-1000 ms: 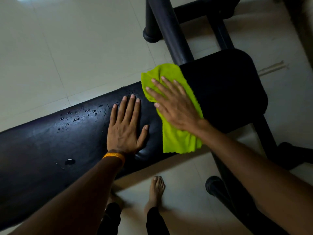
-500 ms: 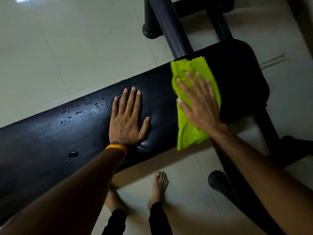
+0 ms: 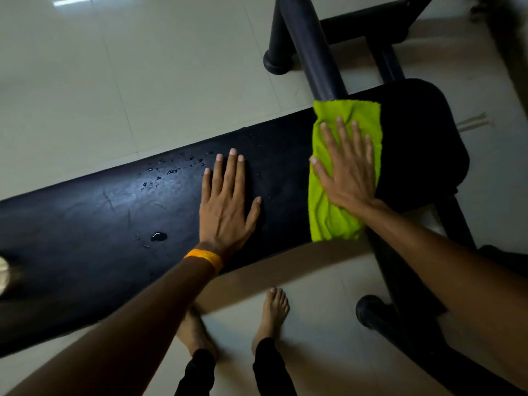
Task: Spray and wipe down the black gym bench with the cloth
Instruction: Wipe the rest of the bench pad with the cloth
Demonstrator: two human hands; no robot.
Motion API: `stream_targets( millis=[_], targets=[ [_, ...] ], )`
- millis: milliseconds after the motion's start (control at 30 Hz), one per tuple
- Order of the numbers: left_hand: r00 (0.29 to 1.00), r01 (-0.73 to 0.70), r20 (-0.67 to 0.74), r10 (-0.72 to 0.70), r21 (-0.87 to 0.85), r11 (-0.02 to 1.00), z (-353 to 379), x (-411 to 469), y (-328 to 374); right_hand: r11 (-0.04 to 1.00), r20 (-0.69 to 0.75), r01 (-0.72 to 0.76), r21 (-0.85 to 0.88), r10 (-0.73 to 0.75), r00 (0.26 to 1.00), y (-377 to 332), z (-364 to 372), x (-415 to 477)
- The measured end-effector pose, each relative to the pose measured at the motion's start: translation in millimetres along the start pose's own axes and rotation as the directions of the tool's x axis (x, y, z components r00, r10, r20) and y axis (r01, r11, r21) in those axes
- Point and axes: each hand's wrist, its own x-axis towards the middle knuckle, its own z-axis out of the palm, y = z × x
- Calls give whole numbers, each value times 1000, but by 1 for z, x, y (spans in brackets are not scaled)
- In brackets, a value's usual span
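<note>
— Since half a second back, your right hand [image 3: 347, 167] and the green cloth [image 3: 343, 172] have slid a little further toward the rounded end of the counter [image 3: 100, 224]; your left hand [image 3: 225, 201] has kept its place.

— What can't you make out?

— A pale blurred shape [image 3: 7, 277] at the picture's left edge, on the counter's far left part; you can't tell what it is. The counter runs out of view there. Your right forearm hides part of the black frame [image 3: 314, 52] below the cloth.

— And the hands?

— Your right hand lies flat on the cloth, fingers spread, pressing it to the pad, not clenched. The cloth's near edge hangs over the counter's side. Your left hand is flat and released on the bare pad just left of the cloth, an orange band [image 3: 204, 258] at the wrist.

— The surface?

— Droplets [image 3: 171, 170] and one small puddle [image 3: 158, 236] sit left of your left hand. Pale floor tiles [image 3: 143, 67] surround the counter; your bare feet [image 3: 271, 312] stand beneath it.
</note>
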Motion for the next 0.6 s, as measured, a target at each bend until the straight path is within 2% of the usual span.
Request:
stream_targets(
  millis=[67, 100, 133, 167, 200, 233, 267, 300, 333, 367, 400, 467, 500, 533, 600],
  targets=[
    [996, 94, -11, -94, 21, 995, 1, -9, -5, 954, -67, -292, 62, 296, 953, -18, 2, 14],
    [993, 116, -10, -116, 34, 993, 2, -11, -5, 921, -94, -380, 86, 387, 917, -37, 2, 14],
    [993, 122, -6, -121, 46, 992, 3, -10, -5, 918, -97, -383, 99, 392, 915, -58, 3, 10],
    [993, 121, -4, -121, 50, 991, 4, -10, -4, 950, -82, -298, 90, 305, 949, -77, 3, 2],
    [993, 119, -7, -118, 49, 992, 5, -10, -4, 989, -52, -136, 64, 139, 989, -90, 4, -7],
    [993, 117, -12, -116, 48, 992, 5, -11, -5, 997, -4, 59, 50, -59, 998, -98, 4, -13],
    [993, 116, -15, -115, 46, 992, 6, -12, -6, 970, 35, 237, 49, -239, 970, -99, 1, -11],
    [993, 114, -17, -113, 47, 992, 7, -12, -6, 933, 52, 358, 46, -360, 931, -94, 0, 1],
    [994, 112, -17, -111, 52, 992, 7, -12, -6, 908, 56, 418, 45, -420, 906, -87, 0, 17],
    [994, 113, -15, -112, 57, 992, 8, -11, -5, 909, 44, 414, 41, -416, 908, -82, 0, 33],
    [993, 114, -12, -114, 59, 992, 8, -10, -5, 937, 28, 347, 49, -349, 937, -80, 0, 44],
    [993, 118, -9, -117, 56, 991, 6, -10, -5, 992, -29, 116, 50, -115, 993, -95, 2, 44],
    [993, 115, -10, -114, 54, 992, 5, -10, -5, 997, -49, 48, 53, -45, 998, -106, 3, 35],
    [994, 113, -13, -112, 53, 992, 5, -10, -5, 996, -35, 60, 62, -58, 998, -113, 4, 23],
    [993, 115, -22, -114, 55, 992, 4, -10, -5, 956, 28, 290, 50, -291, 956, -100, 2, 4]
  ],
)
